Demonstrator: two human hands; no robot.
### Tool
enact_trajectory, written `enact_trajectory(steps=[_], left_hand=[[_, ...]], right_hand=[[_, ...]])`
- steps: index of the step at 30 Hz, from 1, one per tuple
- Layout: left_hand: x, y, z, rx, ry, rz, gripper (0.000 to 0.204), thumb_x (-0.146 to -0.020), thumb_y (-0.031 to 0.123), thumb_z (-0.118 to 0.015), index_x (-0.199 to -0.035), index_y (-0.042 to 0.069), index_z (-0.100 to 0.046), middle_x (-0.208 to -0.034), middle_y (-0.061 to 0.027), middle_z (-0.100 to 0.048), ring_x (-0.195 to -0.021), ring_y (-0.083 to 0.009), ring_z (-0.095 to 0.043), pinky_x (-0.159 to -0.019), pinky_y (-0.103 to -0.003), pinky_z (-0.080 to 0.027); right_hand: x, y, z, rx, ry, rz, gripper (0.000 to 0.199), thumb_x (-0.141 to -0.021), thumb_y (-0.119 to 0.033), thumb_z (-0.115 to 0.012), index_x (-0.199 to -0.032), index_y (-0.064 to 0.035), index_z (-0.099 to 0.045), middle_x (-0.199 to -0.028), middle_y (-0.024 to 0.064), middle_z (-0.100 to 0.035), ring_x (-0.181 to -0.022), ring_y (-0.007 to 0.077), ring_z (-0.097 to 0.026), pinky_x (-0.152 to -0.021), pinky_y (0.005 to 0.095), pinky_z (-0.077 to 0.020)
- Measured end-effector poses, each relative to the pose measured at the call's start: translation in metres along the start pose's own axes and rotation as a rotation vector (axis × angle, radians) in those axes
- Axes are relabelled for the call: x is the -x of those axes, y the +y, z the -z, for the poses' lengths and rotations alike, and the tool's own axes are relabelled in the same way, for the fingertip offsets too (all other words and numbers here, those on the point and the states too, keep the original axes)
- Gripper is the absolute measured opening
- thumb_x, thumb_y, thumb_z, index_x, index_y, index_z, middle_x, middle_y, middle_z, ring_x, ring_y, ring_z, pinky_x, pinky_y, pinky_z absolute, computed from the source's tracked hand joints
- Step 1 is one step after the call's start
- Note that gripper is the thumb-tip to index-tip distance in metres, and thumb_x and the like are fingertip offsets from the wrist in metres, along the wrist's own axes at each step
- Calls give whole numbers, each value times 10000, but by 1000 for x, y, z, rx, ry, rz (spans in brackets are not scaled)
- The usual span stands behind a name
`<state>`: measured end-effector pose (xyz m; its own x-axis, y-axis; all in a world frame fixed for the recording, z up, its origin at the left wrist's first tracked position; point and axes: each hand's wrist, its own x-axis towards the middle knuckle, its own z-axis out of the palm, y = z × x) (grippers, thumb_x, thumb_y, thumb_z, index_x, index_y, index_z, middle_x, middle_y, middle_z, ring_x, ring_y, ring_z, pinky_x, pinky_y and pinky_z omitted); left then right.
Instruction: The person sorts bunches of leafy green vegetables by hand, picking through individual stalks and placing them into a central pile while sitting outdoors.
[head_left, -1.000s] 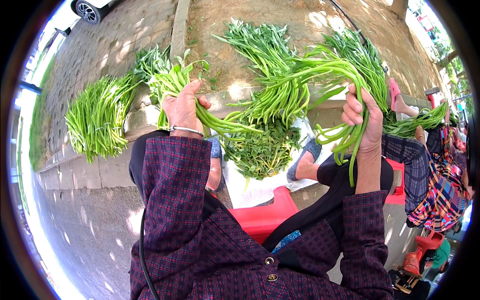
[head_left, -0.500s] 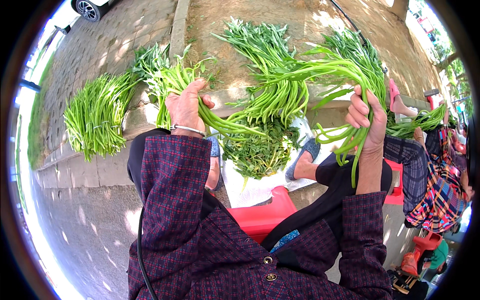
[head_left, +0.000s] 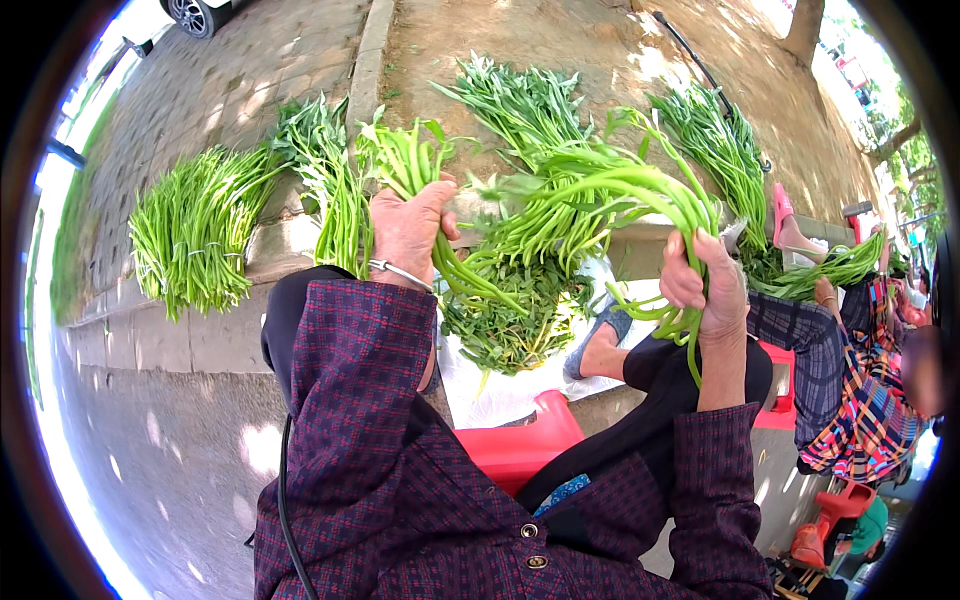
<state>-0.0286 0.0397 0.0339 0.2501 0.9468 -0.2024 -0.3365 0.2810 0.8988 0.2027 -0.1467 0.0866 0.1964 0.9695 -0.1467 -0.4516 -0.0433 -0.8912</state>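
My left hand [head_left: 408,228], a metal bangle at its wrist, is closed around a small bunch of long green leafy stems, which look like water spinach. Their cut ends hang down to the right, over a heap of loose leaves [head_left: 515,315] on a white sheet [head_left: 465,390]. To the right, my right hand [head_left: 708,285] grips a second bunch of these stems [head_left: 640,185]. Its blurred leafy tops arch leftward above a loose pile of stems [head_left: 520,110], and its lower ends dangle below the fist. More stems [head_left: 340,210] lie just left of my left hand.
A tied bundle of stems [head_left: 195,240] stands far left. Another bundle [head_left: 715,150] lies at the back right, by a black pole [head_left: 690,50]. A red stool [head_left: 525,440] is between my legs. At right sits another person in plaid [head_left: 865,430]. A kerb [head_left: 365,60] runs behind.
My left hand has moved to the right and its bunch stands more upright. The right hand has shifted slightly left and down, so the two bunches are closer together.
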Motion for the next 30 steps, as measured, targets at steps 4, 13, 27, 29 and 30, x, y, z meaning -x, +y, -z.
enact_trajectory(steps=[4, 13, 27, 29, 30], left_hand=[[5, -2, -7, -7, -75, 22, 49, -749, -1, -641, -792, -19, -626, -614, -37, -582, -382, -100, -481, -349, -229, -387], [7, -2, -7, -63, -176, -26, 29, -749, -1, -629, -778, -5, -631, -602, -15, -572, -380, -76, -467, -344, -221, -371], [14, -6, -12, -68, -198, 43, 44, -758, -6, -629, -800, -18, -624, -614, -25, -571, -379, -79, -459, -342, -220, -357], [14, -5, -12, -74, -204, 47, 69, -765, 3, -630, -829, -20, -621, -627, -31, -572, -389, -80, -462, -357, -227, -377], [14, -4, -11, -83, -215, 48, 94, -771, 14, -630, -858, -21, -619, -639, -36, -572, -398, -82, -464, -372, -235, -395]], right_hand=[[3, 0, -8, 115, -14, -28, 291, -872, -252, -552, -815, 32, -581, -480, -13, -427, -352, 54, -347, -363, 214, -268], [0, -1, -27, 431, 5, -111, 264, -797, -204, -601, -748, 55, -588, -438, 8, -434, -335, 70, -365, -344, 212, -283], [-5, 27, -44, 970, -9, 6, 197, -793, -188, -697, -844, -2, -657, -614, -23, -581, -557, 46, -464, -515, 262, -418], [-6, 29, -48, 998, -6, 14, 199, -789, -185, -698, -864, -4, -663, -615, 25, -600, -550, 57, -474, -520, 266, -424], [-6, 30, -49, 1027, -3, 3, 202, -787, -184, -700, -868, -3, -663, -620, 34, -606, -552, 58, -478, -523, 266, -427]])
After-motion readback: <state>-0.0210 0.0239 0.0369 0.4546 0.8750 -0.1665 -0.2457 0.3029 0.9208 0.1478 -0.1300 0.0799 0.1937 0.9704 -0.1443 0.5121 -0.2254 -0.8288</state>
